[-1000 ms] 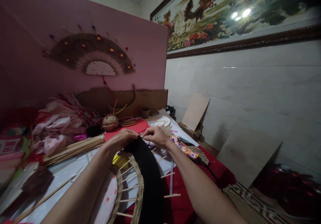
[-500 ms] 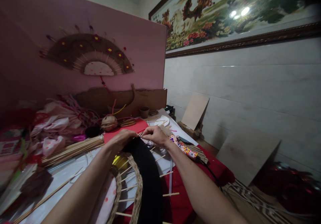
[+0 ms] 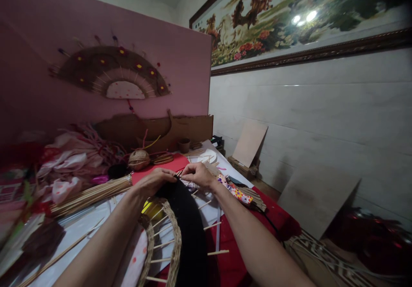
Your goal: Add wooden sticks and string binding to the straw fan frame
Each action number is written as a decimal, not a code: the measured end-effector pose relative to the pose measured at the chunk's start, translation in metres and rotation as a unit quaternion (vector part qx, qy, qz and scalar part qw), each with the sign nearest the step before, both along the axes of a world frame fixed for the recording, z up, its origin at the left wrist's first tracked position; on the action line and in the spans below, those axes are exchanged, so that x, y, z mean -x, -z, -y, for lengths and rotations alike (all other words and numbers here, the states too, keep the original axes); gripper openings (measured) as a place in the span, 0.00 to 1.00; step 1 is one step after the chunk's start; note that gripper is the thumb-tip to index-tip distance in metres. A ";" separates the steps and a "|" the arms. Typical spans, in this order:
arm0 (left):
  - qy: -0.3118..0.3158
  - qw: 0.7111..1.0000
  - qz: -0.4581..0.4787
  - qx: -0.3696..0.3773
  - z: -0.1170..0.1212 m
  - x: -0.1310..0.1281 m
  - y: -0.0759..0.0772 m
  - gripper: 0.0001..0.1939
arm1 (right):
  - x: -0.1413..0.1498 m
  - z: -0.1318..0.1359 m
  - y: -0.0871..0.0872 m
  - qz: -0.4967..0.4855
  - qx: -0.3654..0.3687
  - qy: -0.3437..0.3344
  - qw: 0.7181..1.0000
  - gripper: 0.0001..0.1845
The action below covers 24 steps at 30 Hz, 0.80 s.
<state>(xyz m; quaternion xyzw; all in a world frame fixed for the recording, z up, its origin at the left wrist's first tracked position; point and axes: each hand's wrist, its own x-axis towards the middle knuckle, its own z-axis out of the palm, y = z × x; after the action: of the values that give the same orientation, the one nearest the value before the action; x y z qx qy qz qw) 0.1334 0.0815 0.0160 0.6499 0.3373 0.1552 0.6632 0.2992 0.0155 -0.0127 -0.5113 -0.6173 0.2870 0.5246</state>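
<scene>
A half-made fan lies in front of me, with a wide black fabric band (image 3: 190, 231), a braided twine strip (image 3: 176, 240) inside it and thin wooden sticks (image 3: 161, 245) running through. Its inner part is white cloth with pink dots (image 3: 137, 257). My left hand (image 3: 157, 179) is closed on the far end of the black band. Right beside it, my right hand (image 3: 198, 174) pinches at the band's far edge, thumb against forefinger. What sits between those fingertips is too small to make out. Stick ends poke out past the band's outer edge.
Left of my hands lie a bundle of sticks (image 3: 93, 196), a twine ball (image 3: 139, 160) and crumpled pink cloth (image 3: 77, 149). A flower-patterned cloth piece (image 3: 234, 188) lies right of my right wrist. A finished fan (image 3: 112, 68) hangs on the pink panel.
Both hands stay at the band's far end, with only slight finger movement. The whole view has shifted a little.
</scene>
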 end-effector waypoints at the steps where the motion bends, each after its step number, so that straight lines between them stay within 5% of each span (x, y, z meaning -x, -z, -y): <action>1: 0.002 1.000 0.002 0.003 0.000 0.000 0.000 0.04 | 0.000 0.000 0.000 0.002 0.001 0.001 1.000 0.06; 24: -0.013 0.999 0.032 0.002 -0.004 0.005 -0.002 0.05 | -0.009 0.005 -0.008 -0.104 0.069 0.005 0.992 0.03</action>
<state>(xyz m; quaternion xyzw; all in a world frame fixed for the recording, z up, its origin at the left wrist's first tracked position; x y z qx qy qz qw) 0.1281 0.0859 0.0181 0.6389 0.3246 0.1833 0.6730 0.3078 0.0108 -0.0045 -0.5172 -0.5353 0.3780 0.5506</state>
